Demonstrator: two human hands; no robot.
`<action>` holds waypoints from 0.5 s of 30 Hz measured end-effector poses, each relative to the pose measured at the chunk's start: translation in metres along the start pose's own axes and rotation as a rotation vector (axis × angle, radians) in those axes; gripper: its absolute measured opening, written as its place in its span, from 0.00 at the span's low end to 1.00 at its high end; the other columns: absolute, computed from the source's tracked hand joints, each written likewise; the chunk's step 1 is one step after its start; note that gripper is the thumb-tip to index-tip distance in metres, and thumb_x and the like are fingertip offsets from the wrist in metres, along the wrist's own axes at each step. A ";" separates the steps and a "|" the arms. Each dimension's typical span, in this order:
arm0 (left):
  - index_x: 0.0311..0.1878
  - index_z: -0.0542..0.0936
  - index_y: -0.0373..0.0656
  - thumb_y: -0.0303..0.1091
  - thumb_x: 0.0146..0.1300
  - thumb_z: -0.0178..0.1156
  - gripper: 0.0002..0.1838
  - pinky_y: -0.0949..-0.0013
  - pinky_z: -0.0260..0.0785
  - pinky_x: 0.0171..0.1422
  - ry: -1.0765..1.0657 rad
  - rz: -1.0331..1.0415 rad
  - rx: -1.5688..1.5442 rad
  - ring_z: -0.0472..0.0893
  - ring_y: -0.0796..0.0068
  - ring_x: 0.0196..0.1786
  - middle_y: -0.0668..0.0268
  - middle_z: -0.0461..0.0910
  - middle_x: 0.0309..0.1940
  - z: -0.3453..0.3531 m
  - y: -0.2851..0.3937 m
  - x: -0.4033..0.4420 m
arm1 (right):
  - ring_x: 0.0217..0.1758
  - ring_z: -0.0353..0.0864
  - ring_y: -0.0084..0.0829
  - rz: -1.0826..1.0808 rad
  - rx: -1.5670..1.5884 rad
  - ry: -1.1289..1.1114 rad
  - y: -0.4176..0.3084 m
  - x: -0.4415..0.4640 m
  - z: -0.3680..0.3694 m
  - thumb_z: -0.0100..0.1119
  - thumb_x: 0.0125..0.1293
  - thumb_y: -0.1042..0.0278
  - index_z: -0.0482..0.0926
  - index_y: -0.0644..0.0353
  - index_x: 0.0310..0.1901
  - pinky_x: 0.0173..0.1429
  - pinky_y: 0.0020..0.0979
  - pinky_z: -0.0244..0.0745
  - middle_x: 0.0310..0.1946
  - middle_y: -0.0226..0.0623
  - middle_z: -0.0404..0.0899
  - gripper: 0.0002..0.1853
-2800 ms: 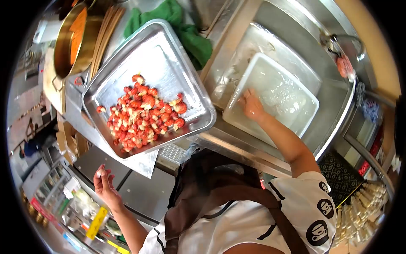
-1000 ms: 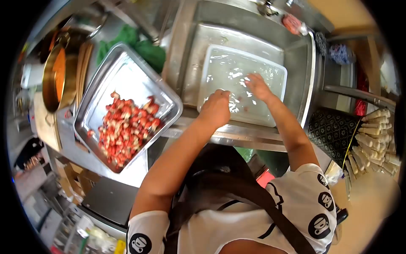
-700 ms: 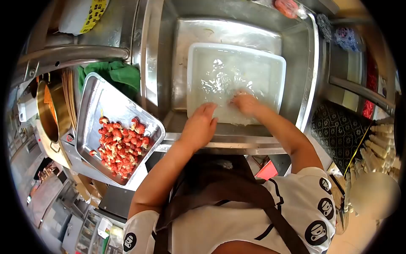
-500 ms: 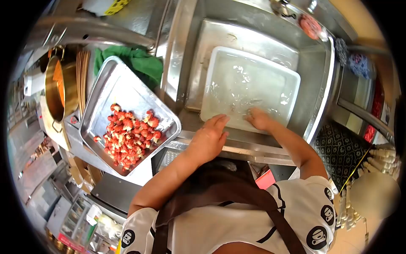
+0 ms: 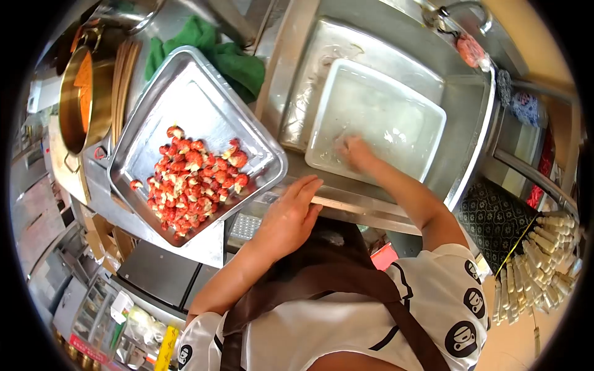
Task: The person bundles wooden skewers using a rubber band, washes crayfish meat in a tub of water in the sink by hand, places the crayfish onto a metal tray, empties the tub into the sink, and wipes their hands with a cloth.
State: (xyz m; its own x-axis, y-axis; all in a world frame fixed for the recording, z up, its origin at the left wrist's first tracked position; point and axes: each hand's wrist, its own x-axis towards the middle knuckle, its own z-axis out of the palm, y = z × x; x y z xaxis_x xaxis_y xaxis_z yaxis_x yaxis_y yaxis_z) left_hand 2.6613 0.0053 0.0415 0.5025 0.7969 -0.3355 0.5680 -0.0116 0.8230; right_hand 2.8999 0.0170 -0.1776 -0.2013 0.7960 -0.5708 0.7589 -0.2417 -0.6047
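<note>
My right hand (image 5: pixel 354 153) dips into a white rectangular tub (image 5: pixel 440 133) of cloudy water standing in the metal sink (image 5: pixel 387 28). Its fingers are blurred and partly under the surface, so whether they hold anything is hidden. My left hand (image 5: pixel 289 217) is above the sink's front edge, fingers stretched out and nothing in them; I cannot tell if it touches the rim. Left of it lies a metal tray (image 5: pixel 179 80) with a heap of small red pieces with pale parts (image 5: pixel 195 185) at its near end.
A green cloth (image 5: pixel 238 71) lies behind the tray. Further left stand a brass-coloured pot (image 5: pixel 99 105) and several wooden sticks (image 5: pixel 124 86). A faucet (image 5: pixel 476 12) and a pink bundle (image 5: pixel 471 51) are at the sink's far right corner.
My right hand has moved left and farther back within the tub. My left hand has drawn slightly left and down, away from the tub. The whole view has shifted a little.
</note>
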 end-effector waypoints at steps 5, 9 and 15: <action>0.56 0.69 0.37 0.26 0.58 0.56 0.21 0.59 0.65 0.58 0.064 -0.008 0.021 0.70 0.49 0.56 0.50 0.69 0.55 -0.016 -0.003 -0.018 | 0.40 0.74 0.48 0.037 -0.080 -0.232 -0.017 0.001 0.002 0.52 0.60 0.56 0.76 0.63 0.40 0.45 0.41 0.69 0.34 0.53 0.76 0.17; 0.55 0.69 0.37 0.26 0.57 0.57 0.21 0.59 0.66 0.57 0.121 0.032 0.025 0.71 0.49 0.55 0.50 0.71 0.52 -0.028 -0.006 -0.039 | 0.34 0.74 0.46 -0.004 -0.211 -0.160 -0.002 -0.033 -0.001 0.53 0.60 0.58 0.75 0.65 0.34 0.40 0.41 0.69 0.30 0.48 0.76 0.15; 0.53 0.71 0.37 0.25 0.56 0.58 0.19 0.60 0.68 0.54 0.281 0.006 -0.012 0.74 0.50 0.52 0.51 0.74 0.49 -0.047 -0.020 -0.076 | 0.15 0.62 0.17 0.280 0.889 0.092 -0.111 -0.045 -0.072 0.52 0.63 0.66 0.73 0.57 0.29 0.16 0.20 0.54 0.19 0.28 0.69 0.07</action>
State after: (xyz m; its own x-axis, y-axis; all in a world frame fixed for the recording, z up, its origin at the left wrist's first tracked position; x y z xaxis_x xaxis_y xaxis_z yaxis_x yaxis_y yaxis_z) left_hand 2.5810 -0.0271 0.0721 0.3046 0.9330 -0.1916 0.5571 -0.0113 0.8304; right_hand 2.8691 0.0482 -0.0449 -0.0046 0.6762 -0.7367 0.0124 -0.7366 -0.6762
